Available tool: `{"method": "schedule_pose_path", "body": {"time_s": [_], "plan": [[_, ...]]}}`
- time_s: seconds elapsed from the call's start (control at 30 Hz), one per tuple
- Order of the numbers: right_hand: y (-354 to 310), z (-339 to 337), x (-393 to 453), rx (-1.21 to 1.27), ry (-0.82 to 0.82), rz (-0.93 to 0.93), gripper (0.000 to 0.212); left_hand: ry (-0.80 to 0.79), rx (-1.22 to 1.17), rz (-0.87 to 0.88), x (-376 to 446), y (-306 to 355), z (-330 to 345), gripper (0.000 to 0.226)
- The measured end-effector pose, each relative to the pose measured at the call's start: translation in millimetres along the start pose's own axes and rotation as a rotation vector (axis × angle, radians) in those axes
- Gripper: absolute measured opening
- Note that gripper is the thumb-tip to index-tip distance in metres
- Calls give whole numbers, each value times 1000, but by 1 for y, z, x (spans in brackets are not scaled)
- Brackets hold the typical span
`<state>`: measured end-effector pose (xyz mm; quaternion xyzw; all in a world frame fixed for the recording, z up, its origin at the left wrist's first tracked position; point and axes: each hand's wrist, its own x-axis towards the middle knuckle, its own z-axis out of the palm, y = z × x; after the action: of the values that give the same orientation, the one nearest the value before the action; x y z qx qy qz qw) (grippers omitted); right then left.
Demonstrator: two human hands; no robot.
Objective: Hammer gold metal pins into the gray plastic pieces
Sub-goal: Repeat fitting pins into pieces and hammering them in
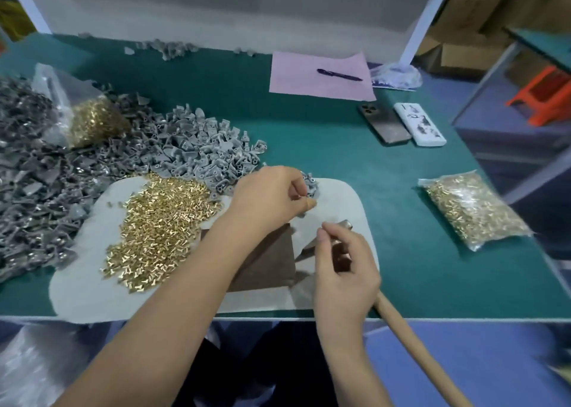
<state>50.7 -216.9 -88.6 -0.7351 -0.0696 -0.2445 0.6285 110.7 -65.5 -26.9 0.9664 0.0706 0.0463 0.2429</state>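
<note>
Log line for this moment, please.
left hand: pinching gray pieces | right hand: gripping hammer near head | gold pins: loose pile on mat | strike: not yet

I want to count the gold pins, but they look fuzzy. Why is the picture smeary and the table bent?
Head view: the loose gold pins smear together, likely motion blur; the left gray pieces are blurrier than the middle; the wide lens bows the table edge; lighting is soft, with faint shadows under the left hand.

Green-topped counter (340, 147) bearing a pink paper sheet (321, 85) with a dark pen (339, 75) on it; nearby, two phones (401, 124) side by side; orange plastic stool (543, 97) beyond.
</note>
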Motion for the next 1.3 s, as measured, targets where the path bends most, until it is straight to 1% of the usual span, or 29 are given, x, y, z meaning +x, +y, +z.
{"method": "schedule_pose_path", "body": {"time_s": [0.13, 0.27, 0.37, 0.43, 0.5, 0.57, 0.63, 0.7, 0.77, 0.87, 0.97, 1.07, 1.17, 1.23, 1.3], "plan": [[0, -2, 0, 7, -6, -7, 15, -34, 193, -7, 12, 15, 18, 24], [2, -3, 1, 17, -41, -12, 11, -75, 260, -34, 14, 26, 22, 14], [2, -4, 0, 13, -38, -18, 13, -7, 150, -17, 3, 29, 12, 11], [1, -3, 0, 8, -38, -12, 14, 79, -22, -13, -16, 24, 2, 9], [1, -4, 1, 6, -59, -27, 13, 128, -184, -13, -40, 14, -11, 7], [2, -4, 1, -14, -94, -58, 12, 116, -280, -19, -65, 1, -22, 10], [3, -4, 2, -28, -111, -78, 13, 51, -324, -41, -88, -15, -30, 14], [4, -3, 1, -28, -116, -91, 14, -7, -348, -78, -102, -31, -33, 16], [6, -3, 1, -26, -135, -104, 14, -14, -352, -113, -108, -42, -33, 14], [7, -1, 0, -30, -182, -89, 13, 80, -314, -161, -112, -49, -33, 8], [7, -2, -2, 10, -221, -33, 12, 223, -249, -159, -124, -48, -31, 12], [1, -3, 0, 41, -250, -24, 11, 201, -266, -132, -140, -42, -22, 16], [-8, -2, 3, 45, -333, -14, 19, 213, -238, -123, -145, -41, -15, 15], [-15, 0, 5, 35, -411, -3, 18, 233, -233, -117, -147, -40, -16, 10], [-22, 2, 8, 14, -515, -33, 15, 244, -237, -118, -148, -41, -18, 9]]}}
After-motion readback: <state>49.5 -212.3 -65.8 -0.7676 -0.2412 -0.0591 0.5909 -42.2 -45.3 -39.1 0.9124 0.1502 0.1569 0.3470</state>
